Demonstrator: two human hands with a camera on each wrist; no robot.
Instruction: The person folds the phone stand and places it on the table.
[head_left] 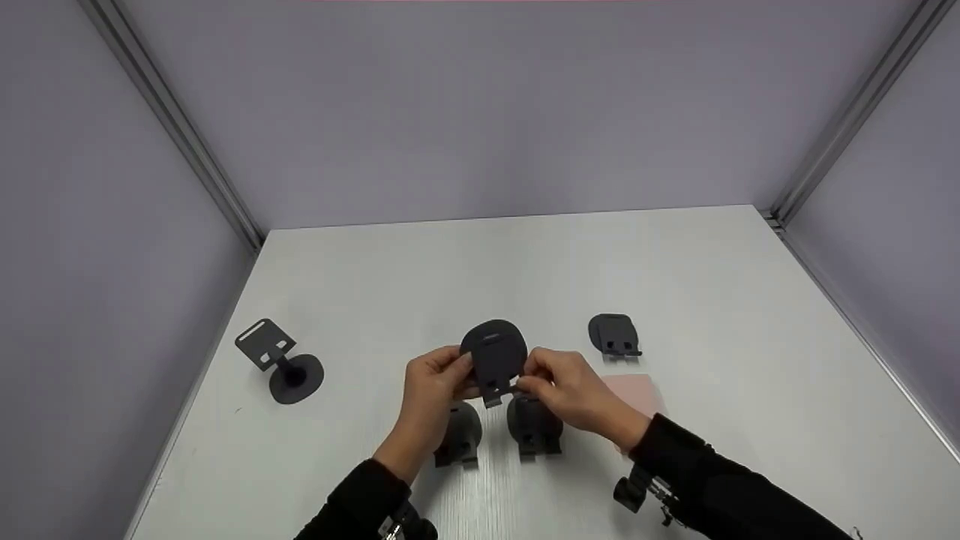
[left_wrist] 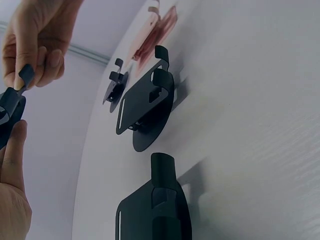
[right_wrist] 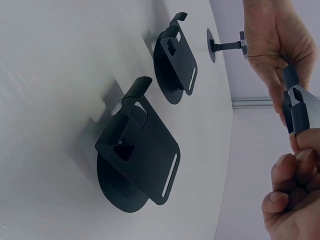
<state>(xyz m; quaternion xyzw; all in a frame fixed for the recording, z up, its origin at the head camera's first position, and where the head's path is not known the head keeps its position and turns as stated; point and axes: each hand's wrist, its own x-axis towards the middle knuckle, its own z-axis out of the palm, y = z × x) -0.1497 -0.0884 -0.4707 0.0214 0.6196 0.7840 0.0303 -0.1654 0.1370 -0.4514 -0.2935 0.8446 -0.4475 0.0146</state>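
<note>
White table (head_left: 675, 262), grey booth walls. Left to right: assembled stand (head_left: 281, 360) far left; left hand (head_left: 431, 390) and right hand (head_left: 570, 394) both pinch black plate (head_left: 493, 356) mid-air, over two stands (head_left: 491, 431); loose plate (head_left: 615, 334) and pink sheet (head_left: 637, 390) right.

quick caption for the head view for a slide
Left hand and right hand hold a dark plate above two stands on the table.
</note>
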